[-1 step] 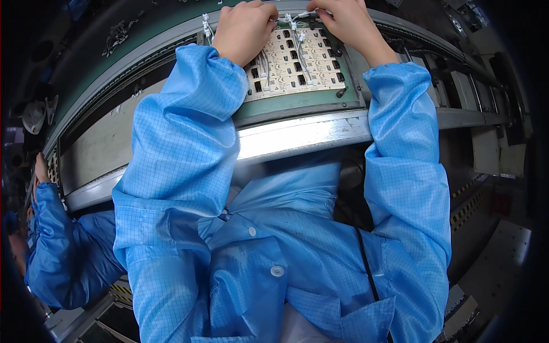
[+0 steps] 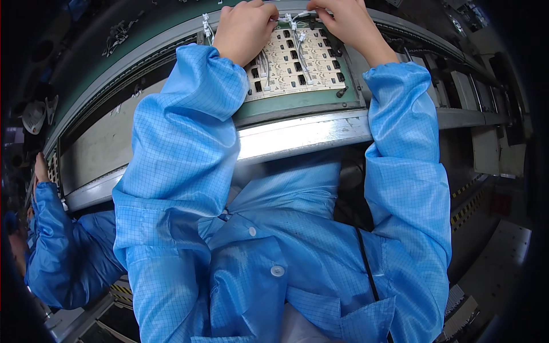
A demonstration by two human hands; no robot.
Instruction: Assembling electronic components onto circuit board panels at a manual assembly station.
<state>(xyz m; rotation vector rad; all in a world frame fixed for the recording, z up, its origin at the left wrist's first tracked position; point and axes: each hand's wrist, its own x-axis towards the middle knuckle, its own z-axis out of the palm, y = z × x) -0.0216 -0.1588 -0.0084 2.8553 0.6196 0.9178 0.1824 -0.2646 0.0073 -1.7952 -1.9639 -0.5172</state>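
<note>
No shift is seen — the same step is presumably continued. At the far edge of the cream rectangular circuit-board panel [image 2: 286, 64], white plastic connectors [image 2: 293, 26] are neared by the curled left hand [image 2: 243, 28] and near-pinched right hand [image 2: 346, 26] — any grip cannot be told.

Circuit boards [image 2: 323, 81] cream, dotted with black sockets [image 2: 302, 80]; leads [image 2: 305, 63] whitish. Carrier plate [image 2: 297, 101] green, showing along its near edge. Coat [image 2: 183, 137] light blue, fine dark grid; buttons [image 2: 277, 271] white. Co-worker's sleeve [image 2: 68, 257] deeper blue. Rail [image 2: 303, 130] silver. Hazard strip [image 2: 468, 210] striped yellow and black.
</note>
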